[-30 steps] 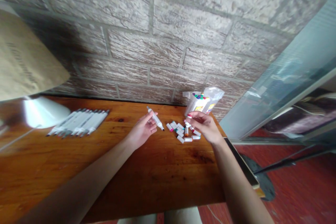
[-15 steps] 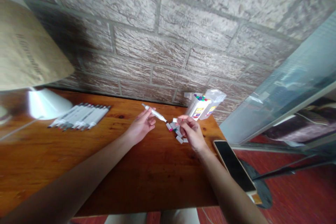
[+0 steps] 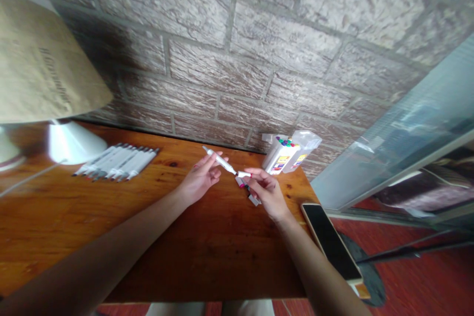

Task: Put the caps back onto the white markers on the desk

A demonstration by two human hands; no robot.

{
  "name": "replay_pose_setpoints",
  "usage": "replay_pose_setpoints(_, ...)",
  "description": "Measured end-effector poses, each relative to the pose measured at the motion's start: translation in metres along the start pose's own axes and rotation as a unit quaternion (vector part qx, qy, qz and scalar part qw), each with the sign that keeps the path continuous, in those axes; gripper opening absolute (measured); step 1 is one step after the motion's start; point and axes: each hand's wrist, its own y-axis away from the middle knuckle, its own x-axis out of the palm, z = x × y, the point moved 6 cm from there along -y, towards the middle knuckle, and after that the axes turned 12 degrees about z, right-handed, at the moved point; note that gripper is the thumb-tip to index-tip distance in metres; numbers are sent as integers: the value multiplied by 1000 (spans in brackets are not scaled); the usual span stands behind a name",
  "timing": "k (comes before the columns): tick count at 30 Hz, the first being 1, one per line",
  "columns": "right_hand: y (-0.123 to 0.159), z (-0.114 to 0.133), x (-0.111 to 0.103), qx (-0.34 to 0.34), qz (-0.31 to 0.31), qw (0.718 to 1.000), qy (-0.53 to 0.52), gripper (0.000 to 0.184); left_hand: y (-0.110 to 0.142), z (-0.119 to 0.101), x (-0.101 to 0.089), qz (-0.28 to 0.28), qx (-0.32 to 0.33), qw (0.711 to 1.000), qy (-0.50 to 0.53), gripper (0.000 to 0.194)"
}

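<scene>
Pinched in my left hand (image 3: 202,177) is a white marker (image 3: 221,160), its uncapped tip pointing right and down. My right hand (image 3: 267,192) holds a small white marker cap (image 3: 244,174) with a red end between thumb and fingers. The cap sits right at the marker's tip; whether they touch I cannot tell. Beneath my right hand, several loose caps (image 3: 254,200) lie on the wooden table (image 3: 177,237), partly hidden by the fingers.
A row of white markers (image 3: 118,162) lies at the left beside a lamp (image 3: 74,143). Behind my right hand stands a clear plastic case (image 3: 280,158) of markers with coloured ends. A phone (image 3: 331,242) rests along the table's right edge. A brick wall (image 3: 207,74) rises behind.
My right hand has turned and brought the cap slightly left and down, to the marker's tip. My left hand keeps its hold on the marker. The view has shifted slightly.
</scene>
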Motion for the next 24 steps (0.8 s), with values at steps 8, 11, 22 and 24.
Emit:
replay_pose_setpoints(8,-1,-4,6,-9,1,1000,-4,37,-1,-6,-4,0,17,1000,-2,33)
replay_pose_setpoints(11,0,-5,9,-18,8,1000,-11,36,-2,-5,-4,9,13,1000,-4,33)
replay_pose_setpoints(22,3,-12,11,-21,-65,998,1,33,4,-7,5,36,6,999,-24,19)
replay_pose_setpoints(24,3,-15,12,-15,-73,997,3,32,4,-9,6,45,5,998,-38,20)
